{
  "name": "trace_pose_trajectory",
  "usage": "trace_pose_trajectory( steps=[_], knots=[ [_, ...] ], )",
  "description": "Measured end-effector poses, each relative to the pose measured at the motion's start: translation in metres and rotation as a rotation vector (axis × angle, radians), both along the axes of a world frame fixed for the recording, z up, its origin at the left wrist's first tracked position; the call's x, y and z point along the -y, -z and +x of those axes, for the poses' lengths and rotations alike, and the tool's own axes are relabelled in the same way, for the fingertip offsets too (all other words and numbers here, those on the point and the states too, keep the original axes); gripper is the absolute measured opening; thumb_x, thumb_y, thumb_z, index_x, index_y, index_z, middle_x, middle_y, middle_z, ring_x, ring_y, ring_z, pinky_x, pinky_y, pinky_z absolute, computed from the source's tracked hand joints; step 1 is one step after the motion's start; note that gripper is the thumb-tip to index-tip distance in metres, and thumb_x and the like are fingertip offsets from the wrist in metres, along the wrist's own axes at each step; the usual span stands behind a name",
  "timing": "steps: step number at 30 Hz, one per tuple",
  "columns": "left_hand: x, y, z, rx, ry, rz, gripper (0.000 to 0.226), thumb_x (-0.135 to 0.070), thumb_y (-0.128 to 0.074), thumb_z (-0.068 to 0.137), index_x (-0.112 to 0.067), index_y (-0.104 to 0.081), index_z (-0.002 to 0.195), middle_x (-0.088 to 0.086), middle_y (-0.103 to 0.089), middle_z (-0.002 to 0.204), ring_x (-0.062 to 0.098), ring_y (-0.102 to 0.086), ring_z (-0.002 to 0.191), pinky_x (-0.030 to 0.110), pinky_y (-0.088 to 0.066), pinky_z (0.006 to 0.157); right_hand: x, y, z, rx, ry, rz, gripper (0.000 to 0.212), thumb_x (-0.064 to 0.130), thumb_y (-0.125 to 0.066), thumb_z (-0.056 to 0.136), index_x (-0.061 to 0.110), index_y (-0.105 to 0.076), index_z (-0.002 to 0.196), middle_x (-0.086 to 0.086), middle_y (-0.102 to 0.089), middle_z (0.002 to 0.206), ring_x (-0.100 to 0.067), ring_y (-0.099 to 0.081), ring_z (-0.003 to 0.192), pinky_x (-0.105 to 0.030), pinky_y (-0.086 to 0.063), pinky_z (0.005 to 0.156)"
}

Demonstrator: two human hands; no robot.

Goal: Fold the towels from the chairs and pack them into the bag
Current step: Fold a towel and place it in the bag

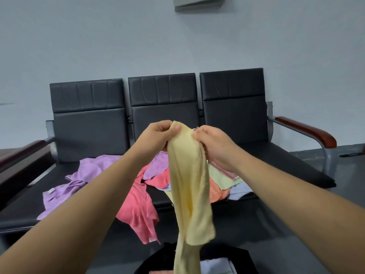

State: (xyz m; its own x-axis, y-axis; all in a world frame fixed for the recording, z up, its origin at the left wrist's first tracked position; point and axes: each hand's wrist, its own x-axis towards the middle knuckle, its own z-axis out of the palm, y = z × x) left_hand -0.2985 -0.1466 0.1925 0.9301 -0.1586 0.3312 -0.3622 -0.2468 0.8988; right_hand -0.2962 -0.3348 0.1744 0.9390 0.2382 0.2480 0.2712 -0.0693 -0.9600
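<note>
A pale yellow towel (189, 186) hangs in front of me, held up by its top edge. My left hand (158, 135) pinches the top left corner and my right hand (215, 145) pinches the edge just to the right; the hands are close together. On the seats of the black chairs (162, 95) lie a purple towel (79, 178), a pink-red towel (136, 206) and several more in orange, green and light blue (223, 184). A black bag (237, 258) stands open at the bottom, with folded cloth inside.
The row of three chairs has wooden armrests at the left (21, 155) and right (308, 131). Behind is a plain grey wall with a framed panel (197, 1) at the top. Dark floor shows at the far right (351, 175).
</note>
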Motion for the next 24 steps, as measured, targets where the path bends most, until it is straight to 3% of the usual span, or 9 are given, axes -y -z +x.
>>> trace_pose_trajectory(
  steps=[3, 5, 7, 9, 12, 15, 18, 20, 24],
  knots=[
    [-0.003, -0.002, 0.004, 0.011, -0.085, -0.058, 0.034, -0.023, -0.059, 0.102, 0.011, -0.062, 0.102, 0.012, -0.052, 0.075, 0.021, -0.049, 0.062, 0.021, -0.045, 0.051, 0.006, 0.014, 0.000, -0.005, -0.128, -0.208, 0.020, 0.023, -0.068, 0.096, 0.006, -0.067, 0.106, -0.006, -0.068, 0.089, -0.021, -0.063, 0.075, -0.036, -0.050, 0.066],
    [-0.007, -0.002, 0.008, 0.028, -0.168, -0.079, 0.030, -0.024, -0.060, 0.101, 0.006, -0.065, 0.097, 0.014, -0.051, 0.081, 0.025, -0.047, 0.070, 0.025, -0.046, 0.054, 0.014, 0.031, 0.002, -0.057, -0.152, -0.415, 0.020, 0.028, -0.075, 0.090, 0.017, -0.070, 0.106, 0.003, -0.075, 0.095, -0.011, -0.072, 0.084, -0.028, -0.059, 0.076],
    [-0.014, -0.001, 0.012, 0.036, -0.267, -0.084, 0.031, -0.025, -0.060, 0.101, 0.005, -0.065, 0.097, 0.013, -0.050, 0.079, 0.023, -0.046, 0.068, 0.025, -0.045, 0.053, 0.023, 0.052, 0.005, -0.039, -0.108, -0.694, 0.016, 0.028, -0.074, 0.088, 0.014, -0.070, 0.095, 0.008, -0.071, 0.085, -0.008, -0.068, 0.077, -0.015, -0.053, 0.067],
    [-0.021, 0.002, 0.016, 0.063, -0.376, -0.048, 0.031, -0.025, -0.059, 0.100, 0.005, -0.065, 0.097, 0.011, -0.049, 0.074, 0.021, -0.046, 0.064, 0.021, -0.043, 0.051, 0.034, 0.072, 0.015, 0.024, -0.017, -0.888, 0.018, 0.020, -0.071, 0.085, 0.005, -0.063, 0.079, 0.004, -0.057, 0.071, -0.014, -0.055, 0.069, -0.020, -0.039, 0.053],
    [-0.035, 0.010, 0.020, 0.097, -0.572, 0.060, 0.027, -0.022, -0.054, 0.098, 0.001, -0.060, 0.085, 0.004, -0.044, 0.066, 0.018, -0.039, 0.054, 0.015, -0.033, 0.035, 0.057, 0.091, 0.032, 0.017, 0.148, -0.906, 0.036, 0.021, -0.075, 0.082, 0.013, -0.046, 0.061, 0.002, -0.044, 0.061, -0.016, -0.043, 0.063, -0.028, -0.029, 0.053],
    [-0.053, 0.019, 0.024, 0.072, -0.691, 0.135, 0.025, -0.019, -0.049, 0.096, -0.006, -0.049, 0.075, 0.006, -0.042, 0.067, 0.019, -0.037, 0.057, 0.014, -0.030, 0.032, 0.077, 0.095, 0.040, -0.050, 0.246, -0.775, 0.044, 0.028, -0.084, 0.080, 0.013, -0.048, 0.062, -0.002, -0.045, 0.062, -0.017, -0.043, 0.062, -0.030, -0.030, 0.056],
    [-0.066, 0.026, 0.024, 0.036, -0.782, 0.207, 0.033, -0.017, -0.047, 0.098, -0.009, -0.039, 0.066, 0.003, -0.039, 0.064, 0.017, -0.034, 0.057, 0.029, -0.031, 0.045, 0.085, 0.089, 0.043, -0.224, 0.299, -0.236, 0.029, 0.017, -0.086, 0.080, -0.004, -0.065, 0.077, -0.009, -0.061, 0.072, -0.020, -0.055, 0.064, -0.030, -0.044, 0.060],
    [-0.071, 0.029, 0.025, 0.016, -0.824, 0.183, 0.037, -0.015, -0.046, 0.097, -0.012, -0.033, 0.062, 0.003, -0.036, 0.061, 0.018, -0.031, 0.056, 0.035, -0.025, 0.052, 0.083, 0.079, 0.044, -0.310, 0.277, 0.069, 0.011, 0.005, -0.078, 0.086, -0.002, -0.071, 0.089, -0.012, -0.071, 0.085, -0.020, -0.066, 0.068, -0.029, -0.053, 0.060],
    [-0.072, 0.034, 0.024, -0.069, -0.720, 0.106, 0.024, -0.006, -0.047, 0.089, -0.010, -0.050, 0.066, 0.004, -0.046, 0.058, 0.022, -0.040, 0.056, 0.028, -0.035, 0.054, 0.067, 0.061, 0.048, -0.280, 0.349, 0.205, 0.005, 0.004, -0.076, 0.087, 0.003, -0.072, 0.087, -0.013, -0.073, 0.088, -0.024, -0.069, 0.079, -0.037, -0.059, 0.071]
  ],
)
